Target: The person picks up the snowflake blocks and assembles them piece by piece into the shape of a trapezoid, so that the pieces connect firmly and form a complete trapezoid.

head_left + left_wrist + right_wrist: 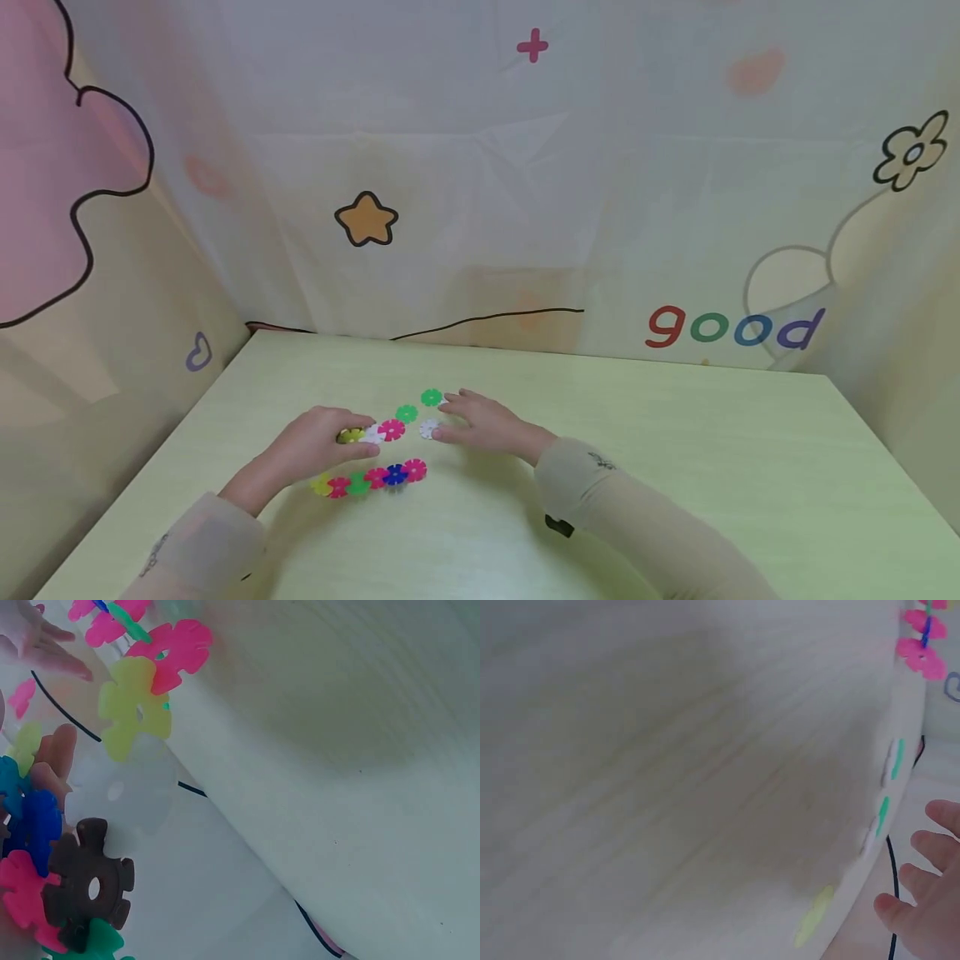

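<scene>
In the head view my left hand (324, 442) holds a cluster of slotted plastic snowflake discs. A yellow disc (351, 436), a white disc (374, 434) and a pink disc (391, 430) show by its thumb and fingertips. Close up in the left wrist view, a black disc (90, 889), a blue disc (37, 825) and other colours crowd beside the left fingers (58, 754). My right hand (483, 423) has its fingers spread, its thumb beside a loose white disc (429, 429). Near its forefinger lies a green disc (431, 397); another green disc (407, 413) lies between the hands.
In front of the hands sits a joined row of discs in yellow, pink, green and blue, ending in a pink disc (414, 470). Everything rests on a pale table (675, 483). A printed cloth (480, 208) hangs along the back and sides.
</scene>
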The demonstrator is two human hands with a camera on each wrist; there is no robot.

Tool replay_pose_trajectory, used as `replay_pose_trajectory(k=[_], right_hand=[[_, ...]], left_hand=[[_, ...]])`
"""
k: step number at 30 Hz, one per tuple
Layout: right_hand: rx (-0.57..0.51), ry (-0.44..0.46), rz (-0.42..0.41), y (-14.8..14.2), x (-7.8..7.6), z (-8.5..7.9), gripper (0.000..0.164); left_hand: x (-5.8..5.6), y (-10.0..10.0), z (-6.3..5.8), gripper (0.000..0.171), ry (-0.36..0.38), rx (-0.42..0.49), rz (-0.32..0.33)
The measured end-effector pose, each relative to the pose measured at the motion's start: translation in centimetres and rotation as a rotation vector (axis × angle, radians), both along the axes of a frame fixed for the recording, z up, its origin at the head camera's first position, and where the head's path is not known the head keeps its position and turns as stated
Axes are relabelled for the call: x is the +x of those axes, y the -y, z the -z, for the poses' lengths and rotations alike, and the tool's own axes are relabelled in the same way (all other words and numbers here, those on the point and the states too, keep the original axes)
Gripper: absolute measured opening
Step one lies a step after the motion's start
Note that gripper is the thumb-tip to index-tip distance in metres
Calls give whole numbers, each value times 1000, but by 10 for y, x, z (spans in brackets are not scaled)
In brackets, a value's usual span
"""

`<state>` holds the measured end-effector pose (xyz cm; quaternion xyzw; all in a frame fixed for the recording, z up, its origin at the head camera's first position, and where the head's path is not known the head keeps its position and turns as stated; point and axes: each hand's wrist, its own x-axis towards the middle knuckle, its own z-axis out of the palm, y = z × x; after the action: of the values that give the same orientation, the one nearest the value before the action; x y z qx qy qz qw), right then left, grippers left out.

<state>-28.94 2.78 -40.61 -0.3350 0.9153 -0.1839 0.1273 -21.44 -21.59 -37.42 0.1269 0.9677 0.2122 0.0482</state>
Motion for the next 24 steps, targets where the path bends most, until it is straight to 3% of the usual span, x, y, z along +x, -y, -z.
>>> replay_pose_trajectory(k=[7,18,24], right_hand=[[153,-22,-13,16,-5,5,67],[203,-72,-16,7,-3,8,65],[195,-123,-26,-3,-7,2,51]], left_hand=[[-1,0,0,52,-4,-5,12],[-1,-4,-1,50,2,-16,23],[2,-5,1,51,7,-9,13]])
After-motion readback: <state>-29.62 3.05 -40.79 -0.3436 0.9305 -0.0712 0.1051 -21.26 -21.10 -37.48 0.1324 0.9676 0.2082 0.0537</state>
